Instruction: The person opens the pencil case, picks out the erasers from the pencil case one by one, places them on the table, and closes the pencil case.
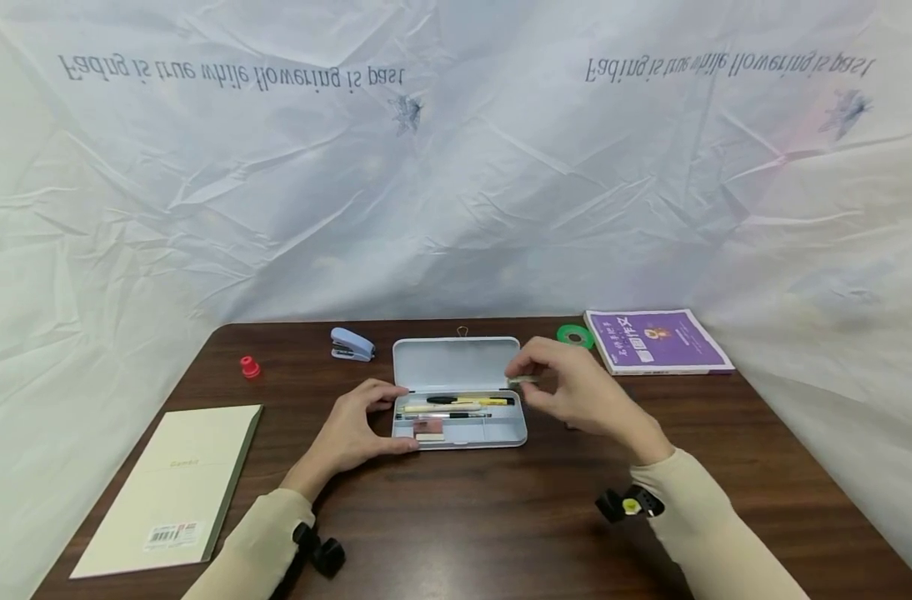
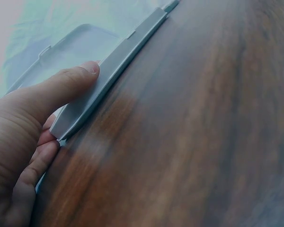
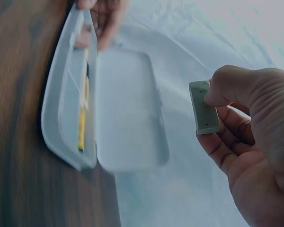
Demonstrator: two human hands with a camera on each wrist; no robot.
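Observation:
An open pale blue-grey pencil case (image 1: pixel 504 432) lies on the table, its lid (image 1: pixel 456 363) tipped back. My left hand (image 1: pixel 348 429) grips the case's left end, thumb (image 2: pixel 80 78) along the front edge and fingers round the corner. Between thumb and fingers, my right hand (image 1: pixel 576 387) pinches a small pale green eraser (image 3: pixel 205 108) above the case's right end. Inside the case are a yellow-and-black pen (image 1: pixel 486 401), a cream pen (image 1: pixel 441 407) and a thin black-and-clear pen (image 1: pixel 456 415). A pink-and-white eraser (image 1: pixel 428 428) sits in the front left part.
A light blue stapler (image 1: pixel 353 344) and a red piece (image 1: pixel 250 367) stand at the back left. A cream notebook (image 1: pixel 171 483) lies at the left. Behind my right hand are a green tape roll (image 1: pixel 574 335) and a purple book (image 1: pixel 658 342). A white sheet (image 1: pixel 456 167) hangs behind the table.

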